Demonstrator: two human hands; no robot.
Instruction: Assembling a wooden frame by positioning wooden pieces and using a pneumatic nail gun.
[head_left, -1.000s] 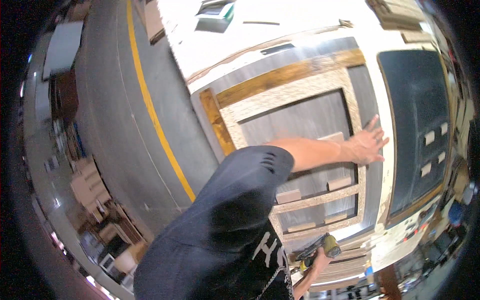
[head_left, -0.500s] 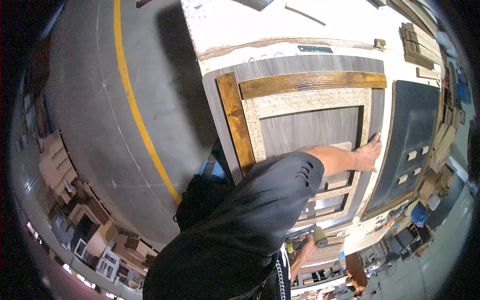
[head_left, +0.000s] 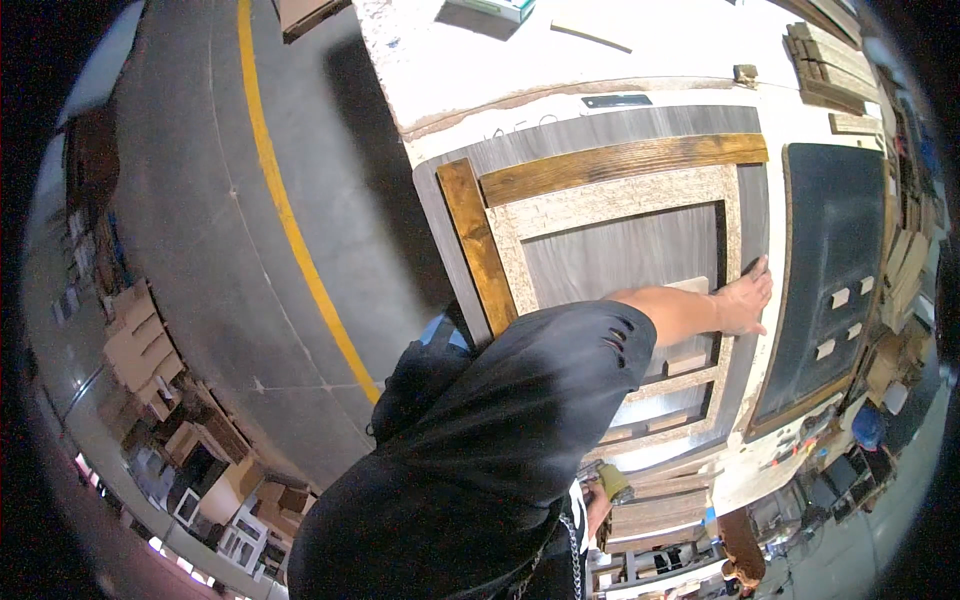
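My left hand (head_left: 743,303) lies on the right edge of a grey wood-grain panel (head_left: 755,215), fingers spread, with nothing in it. On the panel lie a pale chipboard frame (head_left: 620,200), a brown-stained wooden strip (head_left: 630,165) along the far side and another stained strip (head_left: 475,240) on the left. Low in the view, my right hand (head_left: 598,507) is closed round a yellow-green power tool (head_left: 613,483) near the panel's near end. My sleeve hides part of the frame and panel. The tool's exact kind is not clear.
A white worktable (head_left: 440,60) carries the panel. Right of it lies a dark board (head_left: 830,240) with several small wooden blocks on it. Stacked wood strips (head_left: 825,65) sit at the far right. A grey floor with a yellow line (head_left: 290,220) runs on the left.
The whole view has shifted slightly. My left hand stays at the panel's right edge. My right hand, with the power tool, has drawn in closer to my body and is now more hidden.
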